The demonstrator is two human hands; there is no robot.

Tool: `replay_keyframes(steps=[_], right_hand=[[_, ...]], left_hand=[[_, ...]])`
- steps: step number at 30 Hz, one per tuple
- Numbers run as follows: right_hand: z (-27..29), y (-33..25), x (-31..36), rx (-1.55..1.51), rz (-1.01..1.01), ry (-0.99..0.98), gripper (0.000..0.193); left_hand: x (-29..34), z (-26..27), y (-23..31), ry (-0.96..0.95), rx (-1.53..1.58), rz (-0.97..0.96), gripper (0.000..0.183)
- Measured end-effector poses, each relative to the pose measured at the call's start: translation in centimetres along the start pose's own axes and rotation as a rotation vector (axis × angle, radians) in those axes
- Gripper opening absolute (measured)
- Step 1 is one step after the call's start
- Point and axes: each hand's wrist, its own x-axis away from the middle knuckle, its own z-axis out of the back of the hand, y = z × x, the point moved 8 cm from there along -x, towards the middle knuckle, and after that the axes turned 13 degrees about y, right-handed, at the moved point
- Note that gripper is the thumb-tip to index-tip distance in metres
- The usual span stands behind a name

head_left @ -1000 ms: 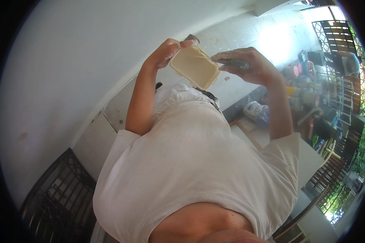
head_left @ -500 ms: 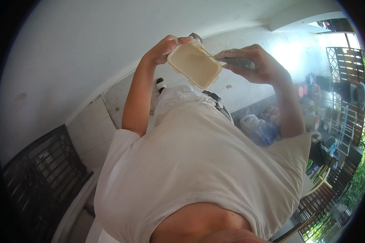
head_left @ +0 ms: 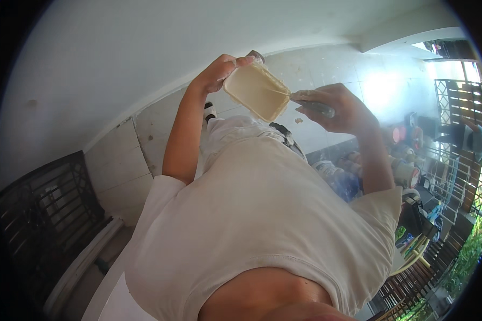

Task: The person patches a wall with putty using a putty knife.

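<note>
My left hand is closed round the far left edge of a cream-coloured plastic tub, tilted so that its inside faces me. A pale, paste-like coating covers the tub's inside and rim, and white smears mark my fingers. Beside those fingers a dark rounded end sticks up; what it belongs to is hidden. In my right hand is a putty knife, gripped by its grey handle. Its thin blade reaches the tub's right rim, though most of it cannot be made out.
A pale wall rises on the left above a tiled floor. Dark metal grilles lean at the lower left. Right of me stand a blue-and-white container, several buckets and a white wire rack, with a slatted gate behind.
My right hand with the putty knife has moved down, and the blade has shifted toward the tub's right corner. The tub sits slightly lower, and the whole view has turned a little.
</note>
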Motion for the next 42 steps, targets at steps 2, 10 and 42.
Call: replay_keyframes(steps=[2,10,42], right_hand=[[0.6,-0.3,0.0,-0.029,0.032,0.013,0.034],[0.8,-0.4,1.1,0.21,0.072,-0.092,0.019],[-0.2,14.3,9.7,-0.406,-0.642,0.448,0.016]], left_hand=[[-0.4,-0.4,-0.7,0.014,0.0,0.006,0.057],[2.0,-4.8,-0.4,-0.079,-0.05,-0.013,0.058],[-1.5,-5.9,-8.5,0.403,0.337,-0.044,0.036]])
